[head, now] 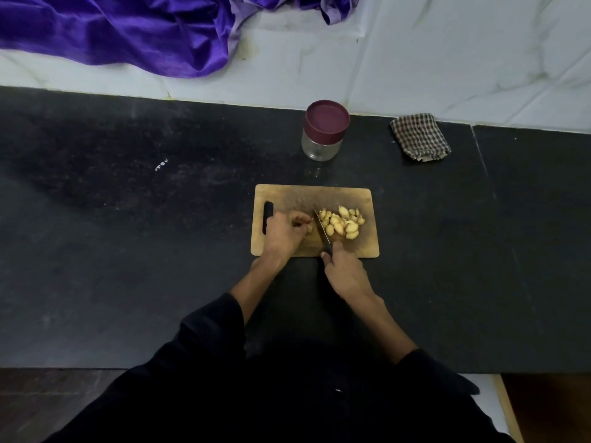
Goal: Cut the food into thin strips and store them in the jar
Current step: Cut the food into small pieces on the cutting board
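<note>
— What lies beyond the hands, far side?
— A purple cloth (128,30), shiny and rumpled, spread over the white tiles (447,59), far up and to the left of the hands.
— And to the right?
— A checked rag (419,137), folded, on the black worktop (128,251) by its back edge, well apart from the hands.
— Anything on the worktop's left part?
— A small white fleck (161,164), too small to tell what.
</note>
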A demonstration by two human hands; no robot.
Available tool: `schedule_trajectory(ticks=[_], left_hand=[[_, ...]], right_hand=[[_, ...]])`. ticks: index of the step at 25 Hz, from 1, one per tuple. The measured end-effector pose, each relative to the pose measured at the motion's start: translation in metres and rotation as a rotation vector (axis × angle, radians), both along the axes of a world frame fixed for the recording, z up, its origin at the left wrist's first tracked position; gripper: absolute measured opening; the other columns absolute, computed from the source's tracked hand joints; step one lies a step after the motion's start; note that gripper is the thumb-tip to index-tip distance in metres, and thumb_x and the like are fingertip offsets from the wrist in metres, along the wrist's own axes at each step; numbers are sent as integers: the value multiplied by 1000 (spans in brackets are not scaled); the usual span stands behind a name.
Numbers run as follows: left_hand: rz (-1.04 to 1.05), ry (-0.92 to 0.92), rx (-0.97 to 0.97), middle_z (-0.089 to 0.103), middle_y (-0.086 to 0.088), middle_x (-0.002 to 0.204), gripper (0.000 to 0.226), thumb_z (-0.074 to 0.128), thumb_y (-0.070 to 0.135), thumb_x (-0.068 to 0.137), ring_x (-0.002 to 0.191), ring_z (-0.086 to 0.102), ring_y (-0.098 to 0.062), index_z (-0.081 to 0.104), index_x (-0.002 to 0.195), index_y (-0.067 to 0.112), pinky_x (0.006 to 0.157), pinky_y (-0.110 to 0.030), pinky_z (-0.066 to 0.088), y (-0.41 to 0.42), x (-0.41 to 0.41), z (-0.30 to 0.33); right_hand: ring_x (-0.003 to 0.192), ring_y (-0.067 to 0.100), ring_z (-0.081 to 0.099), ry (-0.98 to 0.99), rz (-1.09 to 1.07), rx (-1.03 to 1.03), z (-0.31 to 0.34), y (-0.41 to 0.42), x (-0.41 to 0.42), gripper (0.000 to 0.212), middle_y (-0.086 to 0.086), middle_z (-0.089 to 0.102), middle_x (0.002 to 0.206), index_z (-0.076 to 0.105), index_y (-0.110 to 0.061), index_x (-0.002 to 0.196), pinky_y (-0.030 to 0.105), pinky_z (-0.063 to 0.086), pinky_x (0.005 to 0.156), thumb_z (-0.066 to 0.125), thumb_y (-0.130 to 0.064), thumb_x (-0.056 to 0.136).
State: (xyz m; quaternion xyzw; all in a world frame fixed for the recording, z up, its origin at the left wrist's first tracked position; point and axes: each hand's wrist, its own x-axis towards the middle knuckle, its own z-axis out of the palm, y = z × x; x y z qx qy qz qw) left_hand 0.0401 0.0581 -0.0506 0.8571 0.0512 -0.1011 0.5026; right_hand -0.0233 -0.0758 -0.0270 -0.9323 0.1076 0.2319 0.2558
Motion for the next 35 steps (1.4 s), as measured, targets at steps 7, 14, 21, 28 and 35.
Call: schedule_trajectory(ticks=[7, 14, 21, 28, 35], left_hand=[[85, 76, -94, 69, -4, 105, 24, 52, 1, 92, 77, 66, -7, 69, 108, 6, 67, -18, 57, 3, 2, 6], [10, 15, 37, 72, -2, 102, 22, 64, 10, 88, 77, 68, -12, 70, 109, 8, 75, -27, 57, 2, -1, 12], [30, -16, 52, 73, -2, 94, 17, 60, 12, 90, 77, 67, -12, 72, 102, 9, 74, -34, 58, 0, 0, 8], [0, -131, 159, 71, -5, 95, 18, 56, 10, 93, 79, 61, -8, 71, 102, 8, 76, -21, 49, -5, -8, 11], [-58, -163, 164, 71, -2, 95, 17, 59, 7, 91, 78, 58, -1, 71, 103, 9, 66, -5, 41, 0, -10, 6]], right_hand=[[90, 24, 62, 1, -66, 76, 0, 3, -2, 17, 0, 54, 93, 46, -17, 104, 51, 57, 76, 43, -34, 104], [89, 25, 64, 0, -68, 106, 3, 5, -3, 18, 0, 54, 93, 46, -18, 105, 52, 58, 75, 44, -36, 103], [86, 23, 63, -1, -70, 96, 4, 6, -2, 16, -2, 52, 87, 43, -19, 104, 51, 58, 75, 43, -35, 104], [88, 29, 64, -25, -85, 80, 1, 5, -1, 21, 10, 62, 98, 48, -15, 108, 53, 56, 77, 43, -35, 103], [86, 30, 65, -15, -76, 88, 3, 6, -2, 22, 9, 61, 96, 47, -15, 107, 54, 57, 73, 43, -36, 103]])
